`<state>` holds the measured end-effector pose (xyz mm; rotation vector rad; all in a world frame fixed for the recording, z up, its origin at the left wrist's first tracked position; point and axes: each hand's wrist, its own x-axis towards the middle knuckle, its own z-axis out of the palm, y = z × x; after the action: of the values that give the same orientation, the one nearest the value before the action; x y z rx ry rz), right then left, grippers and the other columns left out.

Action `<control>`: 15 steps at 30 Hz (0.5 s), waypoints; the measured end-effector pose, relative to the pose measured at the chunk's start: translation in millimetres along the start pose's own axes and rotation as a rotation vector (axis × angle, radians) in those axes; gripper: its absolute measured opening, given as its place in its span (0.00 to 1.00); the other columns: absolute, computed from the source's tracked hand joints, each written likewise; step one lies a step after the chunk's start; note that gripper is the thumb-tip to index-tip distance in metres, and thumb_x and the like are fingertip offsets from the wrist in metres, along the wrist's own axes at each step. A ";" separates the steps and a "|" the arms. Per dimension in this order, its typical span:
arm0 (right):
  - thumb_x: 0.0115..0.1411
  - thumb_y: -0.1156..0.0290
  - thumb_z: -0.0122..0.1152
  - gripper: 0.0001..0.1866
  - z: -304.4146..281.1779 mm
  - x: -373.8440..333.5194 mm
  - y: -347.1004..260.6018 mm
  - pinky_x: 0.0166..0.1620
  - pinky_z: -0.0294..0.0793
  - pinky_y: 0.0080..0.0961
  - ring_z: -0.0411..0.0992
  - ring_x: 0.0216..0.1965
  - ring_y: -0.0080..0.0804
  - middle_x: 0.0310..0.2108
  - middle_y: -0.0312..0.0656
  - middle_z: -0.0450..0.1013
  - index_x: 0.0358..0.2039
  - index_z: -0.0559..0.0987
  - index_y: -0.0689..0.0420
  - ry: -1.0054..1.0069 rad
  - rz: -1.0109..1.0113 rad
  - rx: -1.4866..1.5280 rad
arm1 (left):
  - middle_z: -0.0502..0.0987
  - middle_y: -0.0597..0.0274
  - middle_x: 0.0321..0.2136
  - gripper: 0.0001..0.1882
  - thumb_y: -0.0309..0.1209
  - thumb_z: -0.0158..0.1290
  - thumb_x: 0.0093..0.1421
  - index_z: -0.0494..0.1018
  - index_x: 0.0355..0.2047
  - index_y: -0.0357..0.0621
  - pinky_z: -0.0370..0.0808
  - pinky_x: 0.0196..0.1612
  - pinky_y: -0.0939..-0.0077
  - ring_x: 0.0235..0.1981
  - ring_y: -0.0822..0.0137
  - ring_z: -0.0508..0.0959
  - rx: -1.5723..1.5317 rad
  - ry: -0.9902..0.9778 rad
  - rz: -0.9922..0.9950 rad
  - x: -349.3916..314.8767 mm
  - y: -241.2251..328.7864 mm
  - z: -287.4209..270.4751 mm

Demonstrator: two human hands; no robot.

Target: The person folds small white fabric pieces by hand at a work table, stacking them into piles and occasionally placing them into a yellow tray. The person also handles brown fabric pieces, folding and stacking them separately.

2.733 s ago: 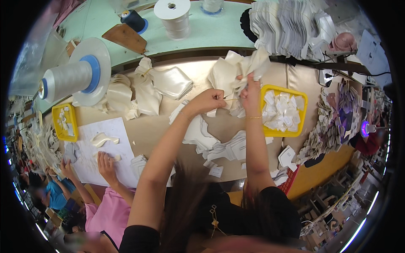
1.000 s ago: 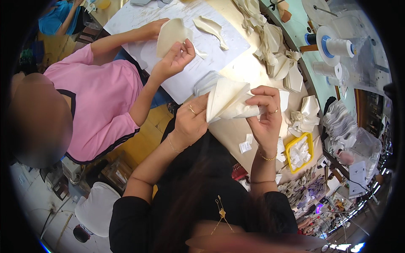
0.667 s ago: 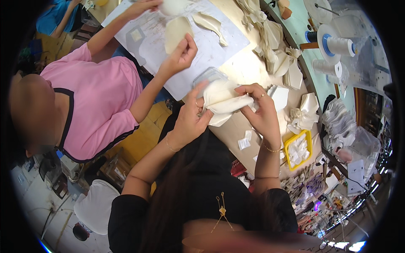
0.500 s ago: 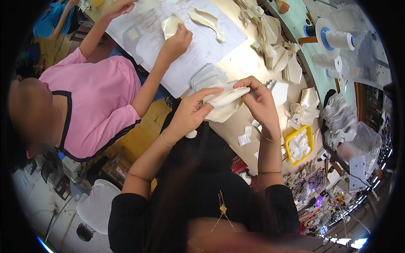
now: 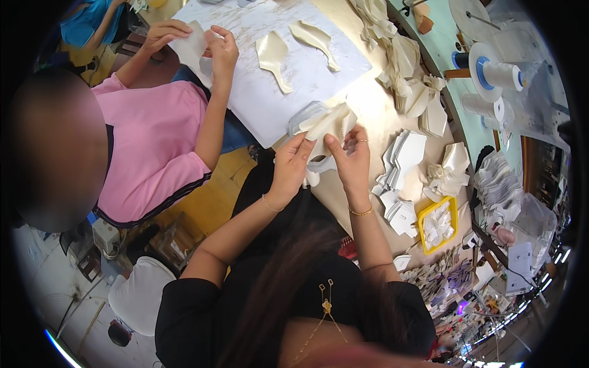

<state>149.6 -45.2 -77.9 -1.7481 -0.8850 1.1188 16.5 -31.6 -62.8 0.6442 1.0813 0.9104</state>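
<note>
A cream, glossy piece of leather-like sheet material is bent and folded between my two hands. My left hand pinches its lower left edge between thumb and fingers. My right hand grips its right side, thumb in front, with some fingers hidden behind the fold. Right behind the piece lies a stack of translucent greyish pieces, partly covered by it. Farther off, two cream shaped pieces with narrow tails, a left one and a right one, rest on a white board.
At the left, a person in a pink shirt holds a greyish-white piece in both hands. To my right are stacked white pieces, crumpled cream pieces and a yellow basket. Thread spools stand beyond.
My hands have drawn closer together, the right moving left, and the cream piece now stands bent upward. The person beside me has released a cream piece onto the board and holds a greyish-white one.
</note>
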 end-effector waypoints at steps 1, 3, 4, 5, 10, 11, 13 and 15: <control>0.50 0.62 0.71 0.34 1.7 0.4 -1.1 0.37 0.63 0.14 0.59 0.34 0.18 0.34 0.33 0.62 0.53 0.66 0.59 0.029 -0.091 0.023 | 0.77 0.64 0.36 0.18 0.36 0.47 0.67 0.72 0.47 0.32 0.71 0.40 0.83 0.36 0.78 0.74 -0.026 0.004 -0.015 -0.2 -0.7 -0.3; 0.48 0.61 0.72 0.37 0.1 4.2 -4.9 0.39 0.63 0.18 0.59 0.36 0.22 0.37 0.36 0.60 0.55 0.65 0.59 0.115 -0.146 -0.010 | 0.77 0.64 0.37 0.18 0.36 0.47 0.67 0.72 0.48 0.33 0.71 0.41 0.83 0.37 0.78 0.74 -0.105 0.010 -0.055 -0.1 -1.5 -1.5; 0.47 0.61 0.73 0.38 -0.6 5.9 -6.9 0.40 0.64 0.20 0.59 0.36 0.24 0.39 0.37 0.60 0.56 0.65 0.58 0.153 -0.218 -0.040 | 0.76 0.64 0.37 0.18 0.36 0.47 0.67 0.72 0.48 0.33 0.71 0.41 0.83 0.37 0.78 0.74 -0.090 0.008 -0.047 0.2 -1.4 -2.3; 0.46 0.61 0.74 0.37 -3.4 9.9 -8.9 0.41 0.64 0.21 0.57 0.36 0.23 0.41 0.37 0.57 0.54 0.67 0.57 0.061 -0.119 0.016 | 0.76 0.64 0.38 0.18 0.36 0.46 0.67 0.71 0.48 0.33 0.71 0.42 0.83 0.38 0.78 0.74 -0.079 0.004 -0.028 0.1 -0.8 -3.2; 0.48 0.62 0.72 0.23 -3.8 19.3 -13.7 0.42 0.63 0.20 0.56 0.37 0.22 0.41 0.34 0.56 0.42 0.76 0.58 -0.178 -0.008 0.266 | 0.75 0.61 0.41 0.18 0.36 0.44 0.68 0.69 0.49 0.32 0.71 0.45 0.80 0.41 0.75 0.74 -0.305 -0.018 -0.087 3.5 8.5 -4.3; 0.49 0.62 0.71 0.20 -2.8 19.0 -14.1 0.42 0.63 0.21 0.55 0.38 0.22 0.42 0.34 0.56 0.39 0.77 0.58 -0.196 0.016 0.262 | 0.75 0.60 0.42 0.18 0.36 0.43 0.68 0.68 0.49 0.32 0.71 0.46 0.79 0.42 0.74 0.74 -0.355 -0.003 -0.114 3.9 10.4 -3.5; 0.51 0.62 0.69 0.15 -0.3 16.5 -15.3 0.42 0.63 0.20 0.56 0.38 0.22 0.44 0.34 0.57 0.35 0.79 0.59 -0.168 -0.040 0.147 | 0.74 0.59 0.44 0.19 0.36 0.43 0.68 0.67 0.50 0.32 0.71 0.48 0.77 0.44 0.72 0.74 -0.406 0.011 -0.143 4.6 13.3 -2.1; 0.54 0.63 0.66 0.13 3.0 13.6 -16.4 0.42 0.63 0.19 0.56 0.39 0.22 0.47 0.35 0.57 0.31 0.80 0.60 -0.077 -0.233 -0.088 | 0.73 0.57 0.47 0.20 0.36 0.42 0.69 0.65 0.52 0.31 0.71 0.50 0.76 0.47 0.70 0.74 -0.408 0.022 -0.144 5.7 13.8 -1.2</control>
<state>149.6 -26.1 -68.0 -1.6307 -1.1685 1.0116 12.2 -19.8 -54.5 0.2166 0.9118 0.9770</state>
